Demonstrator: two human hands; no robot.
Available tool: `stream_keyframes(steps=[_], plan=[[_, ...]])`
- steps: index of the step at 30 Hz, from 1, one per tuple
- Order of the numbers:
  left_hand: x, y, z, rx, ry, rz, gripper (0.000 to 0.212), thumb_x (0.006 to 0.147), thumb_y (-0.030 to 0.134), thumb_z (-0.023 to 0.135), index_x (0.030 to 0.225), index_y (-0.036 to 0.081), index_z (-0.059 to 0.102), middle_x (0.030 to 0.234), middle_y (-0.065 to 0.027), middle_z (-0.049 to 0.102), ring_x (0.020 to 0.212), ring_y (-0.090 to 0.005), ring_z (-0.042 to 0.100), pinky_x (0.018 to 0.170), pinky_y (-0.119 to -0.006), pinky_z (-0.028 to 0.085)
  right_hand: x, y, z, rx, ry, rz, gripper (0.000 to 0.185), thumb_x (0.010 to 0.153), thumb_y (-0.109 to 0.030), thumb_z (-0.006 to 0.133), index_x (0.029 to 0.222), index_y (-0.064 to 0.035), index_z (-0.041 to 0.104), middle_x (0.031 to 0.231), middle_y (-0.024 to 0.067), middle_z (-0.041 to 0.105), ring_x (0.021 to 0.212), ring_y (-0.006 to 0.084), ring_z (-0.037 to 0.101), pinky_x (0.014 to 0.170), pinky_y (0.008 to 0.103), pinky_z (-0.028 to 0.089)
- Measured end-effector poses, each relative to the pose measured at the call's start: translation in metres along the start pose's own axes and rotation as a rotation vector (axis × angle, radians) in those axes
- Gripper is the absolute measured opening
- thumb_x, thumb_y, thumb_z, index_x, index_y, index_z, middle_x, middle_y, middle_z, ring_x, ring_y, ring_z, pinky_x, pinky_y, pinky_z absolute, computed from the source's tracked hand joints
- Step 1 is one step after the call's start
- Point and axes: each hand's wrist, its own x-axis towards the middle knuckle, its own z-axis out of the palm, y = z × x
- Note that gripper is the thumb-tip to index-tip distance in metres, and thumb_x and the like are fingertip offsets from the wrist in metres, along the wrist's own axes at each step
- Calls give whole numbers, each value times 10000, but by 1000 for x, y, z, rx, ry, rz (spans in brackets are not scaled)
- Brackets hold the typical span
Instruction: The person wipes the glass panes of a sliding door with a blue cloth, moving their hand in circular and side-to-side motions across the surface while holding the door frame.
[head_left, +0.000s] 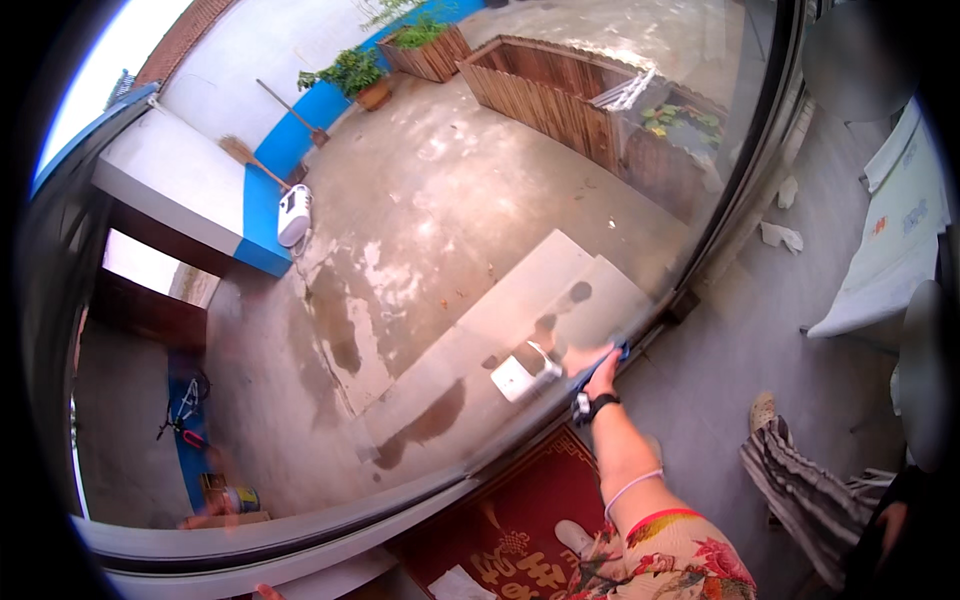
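My right hand (602, 381) is shut on a blue cloth (587, 376) and holds it against the lower part of a large glass pane (450, 300), close to the dark frame (679, 300). A dark wristband (596, 409) with a pale face is on that wrist. Of my left hand (269, 592), only a fingertip shows at the bottom edge, beside the pale window sill (300, 566); its hold is hidden. Through the glass, near the cloth, a white container (514, 377) stands on a pale step (450, 352).
A red mat (517, 495) with gold lettering lies underfoot. At right, another person's striped trouser leg (810, 495) reaches out near a cloth-covered table (885, 240). Crumpled paper (781, 236) lies on the floor. Outside are wooden planters (540, 105) and a broom (251, 159).
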Motion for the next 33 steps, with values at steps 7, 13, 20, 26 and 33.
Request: stream_keyframes(steps=[7, 13, 20, 26, 33], plan=[[6, 20, 8, 71, -9, 0, 878, 813, 164, 596, 1389, -27, -38, 1419, -311, -50, 1308, -434, 5, 1030, -532, -1, -115, 151, -13, -130, 48, 444, 908, 761, -765, 254, 1413, -158, 79, 1428, 91, 218, 1212, 270, 368, 1003, 437, 303], [-2, 20, 14, 60, 19, 2, 874, 825, 249, 594, 1393, -23, -13, 1421, -308, -25, 1307, -445, 12, 1029, -534, 7, -249, 228, 6, -1, 21, 773, 850, 756, -777, 138, 1187, -103, 423, 1173, 148, 498, 1018, 344, 498, 873, 538, 391], [-11, 13, 14, 93, 38, 62, 855, 846, 297, 583, 1396, -22, 12, 1422, -299, -8, 1293, -444, 66, 1017, -535, 72, -184, 194, -7, 252, -226, 871, 859, 747, -774, 214, 1157, -61, 459, 1165, 156, 503, 1061, 323, 474, 889, 502, 367], [8, 27, 18, 143, 93, 62, 803, 876, 301, 533, 1393, -30, 15, 1435, -268, -12, 1302, -431, 63, 1032, -513, 74, -25, 161, -38, 477, -430, 404, 965, 687, -801, 296, 1251, -26, 413, 1298, 166, 422, 1199, 320, 368, 1023, 414, 256], [16, 50, 45, 194, 158, 82, 743, 900, 272, 479, 1397, -13, 5, 1442, -251, -8, 1311, -400, 86, 1048, -476, 88, 18, -34, 15, 362, -65, 287, 769, 791, -736, 248, 1240, -139, 428, 1231, 55, 469, 1107, 266, 447, 937, 396, 370]])
